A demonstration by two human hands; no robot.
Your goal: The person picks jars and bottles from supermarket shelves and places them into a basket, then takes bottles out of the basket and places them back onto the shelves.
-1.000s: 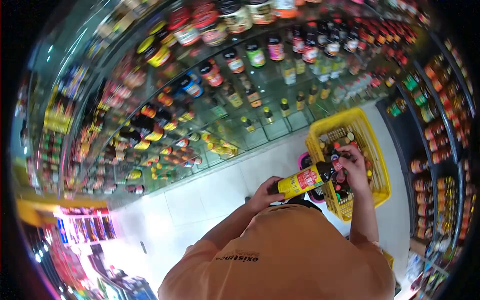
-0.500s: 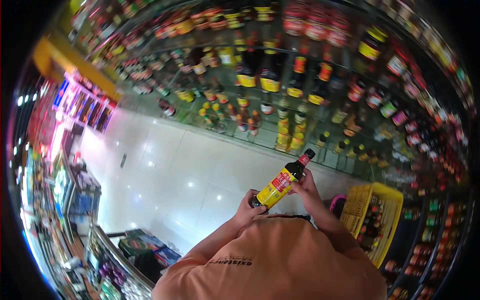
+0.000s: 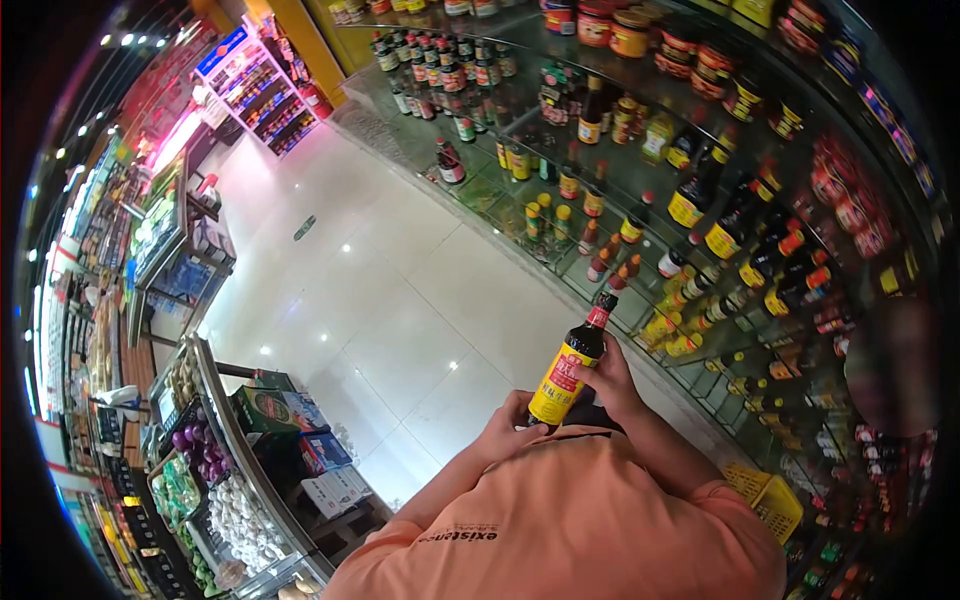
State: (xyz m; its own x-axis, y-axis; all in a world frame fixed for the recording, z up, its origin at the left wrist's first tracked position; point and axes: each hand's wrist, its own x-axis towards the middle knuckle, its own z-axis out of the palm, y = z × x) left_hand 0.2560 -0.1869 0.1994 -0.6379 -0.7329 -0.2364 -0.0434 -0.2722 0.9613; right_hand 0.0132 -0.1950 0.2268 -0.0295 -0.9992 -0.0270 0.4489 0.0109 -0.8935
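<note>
In front of my chest is a dark soy sauce bottle (image 3: 563, 380) with a yellow and red label and a red neck band. It is tilted, its cap pointing up and to the right. My left hand (image 3: 508, 428) is closed around the bottle's base. Higher up, my right hand (image 3: 612, 382) grips the side of the bottle near its shoulder, thumb across the label's edge. The label faces up toward me.
Glass shelves (image 3: 560, 262) with rows of sauce bottles and jars run along the right. A yellow basket (image 3: 775, 505) is by my right elbow. Garlic (image 3: 245, 520) and purple onions (image 3: 203, 450) lie in a produce stand at left. A lit display fridge (image 3: 262, 95) stands far off.
My view has turned to the right, bringing the produce stand further into view and hiding most of the yellow basket. Both hands still hold the bottle, which is now more upright.
</note>
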